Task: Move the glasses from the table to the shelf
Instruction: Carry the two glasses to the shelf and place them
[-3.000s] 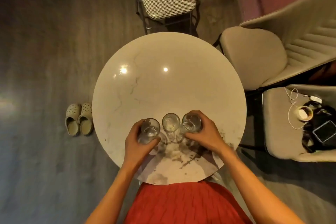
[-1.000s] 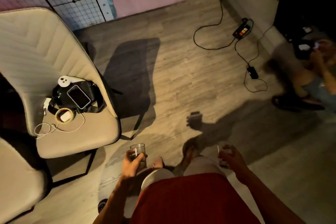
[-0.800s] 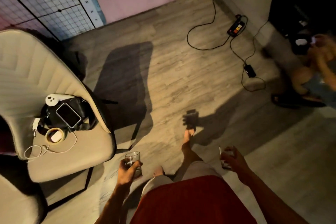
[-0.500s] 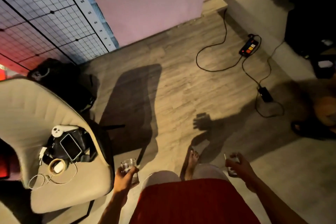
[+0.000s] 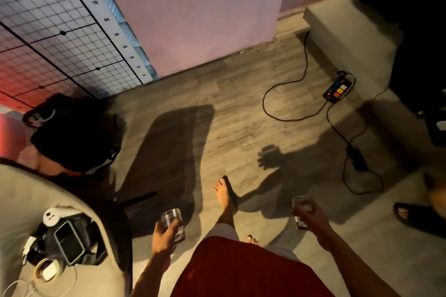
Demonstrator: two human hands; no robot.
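Stepped fwd; right hand (image 5: 311, 218) half-hides blurry right glass (image 5: 299, 212).

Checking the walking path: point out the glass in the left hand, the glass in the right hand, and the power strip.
left glass (image 5: 171, 220): head view, clear wall above the fingers
right glass (image 5: 299, 205): head view, upper wall near the rim
power strip (image 5: 337, 88): head view, top face
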